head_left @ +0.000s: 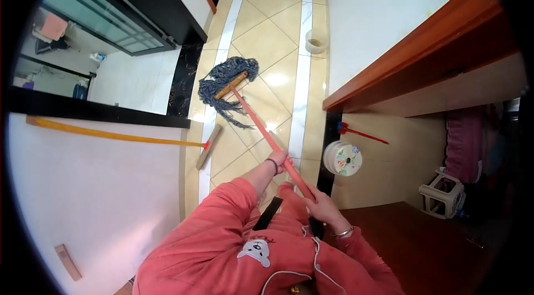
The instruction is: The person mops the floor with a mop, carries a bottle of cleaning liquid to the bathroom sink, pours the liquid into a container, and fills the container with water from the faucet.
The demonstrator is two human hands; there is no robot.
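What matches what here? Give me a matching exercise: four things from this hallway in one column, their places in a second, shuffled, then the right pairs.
Things:
1. mop head
2. left hand
3. right hand
4. white bucket

Places:
A. on the mop handle, at the end nearest the person
B. on the floor by the right-hand wall, beyond the mop
C. spread on the tiled floor
D. on the handle, nearer the mop head

Pairs: 1-C, 2-D, 3-A, 4-B
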